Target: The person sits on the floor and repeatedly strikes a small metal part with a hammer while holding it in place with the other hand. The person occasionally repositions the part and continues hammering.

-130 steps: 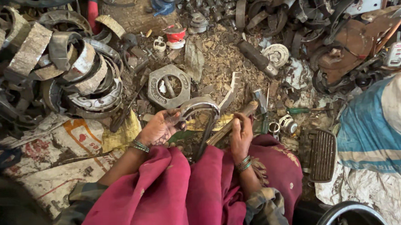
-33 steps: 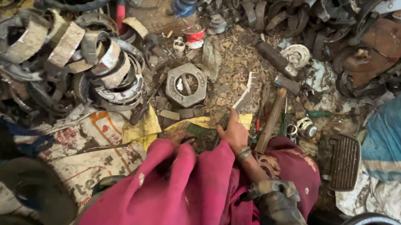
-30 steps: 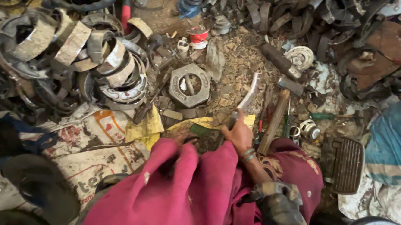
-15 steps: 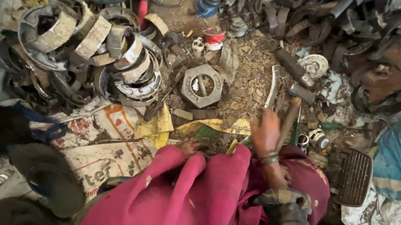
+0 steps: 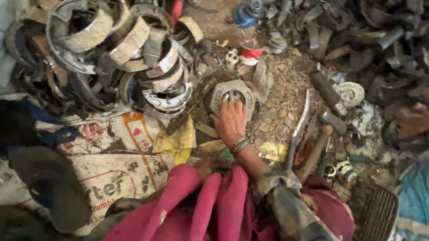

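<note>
Hexagonal metal ring: grey, flat, open in the middle, lying on the littered ground just right of the heap of curved brake shoes. I have my right hand reaching forward onto it, fingers spread over its near edge and hollow centre, touching but not visibly closed around it. Left hand: hidden behind the pink cloth in my lap; I cannot tell its state. Step in hand, as I judge it: taking hold of the ring. Next move calls for curling the fingers through the opening and lifting it clear of the rubble. Curved metal strip and wooden handle lie apart, right.
</note>
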